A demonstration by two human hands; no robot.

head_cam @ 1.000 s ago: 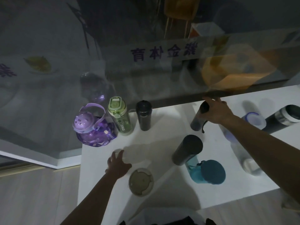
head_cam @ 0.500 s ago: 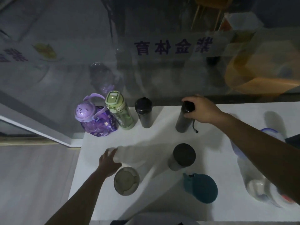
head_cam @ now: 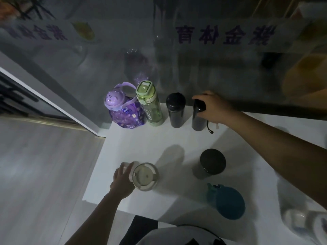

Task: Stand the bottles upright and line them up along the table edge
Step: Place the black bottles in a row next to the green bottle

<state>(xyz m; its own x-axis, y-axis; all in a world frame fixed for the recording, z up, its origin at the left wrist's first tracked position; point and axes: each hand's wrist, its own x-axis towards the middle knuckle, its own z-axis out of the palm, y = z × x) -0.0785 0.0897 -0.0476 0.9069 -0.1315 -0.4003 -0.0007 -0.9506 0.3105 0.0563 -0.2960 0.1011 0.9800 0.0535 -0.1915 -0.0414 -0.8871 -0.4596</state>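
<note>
Along the far edge of the white table [head_cam: 138, 145] stand a purple jug [head_cam: 123, 108], a green bottle [head_cam: 150, 105], and a black flask [head_cam: 175, 110]. My right hand [head_cam: 213, 107] grips the top of a slim black bottle [head_cam: 198, 119], upright just right of that flask. My left hand [head_cam: 123, 179] holds the side of an upright pale bottle [head_cam: 145, 176] near the table's front left. A dark-lidded bottle [head_cam: 210, 163] and a teal bottle [head_cam: 228, 202] stand nearer me.
A glass wall with purple lettering rises right behind the far table edge. A clear bottle with a white cap [head_cam: 297, 209] lies at the right, blurred. The table's left edge drops to a wooden floor [head_cam: 44, 165].
My right hand carried the slim black bottle leftward and set it upright beside the black flask. My left hand moved from the table onto the pale bottle.
</note>
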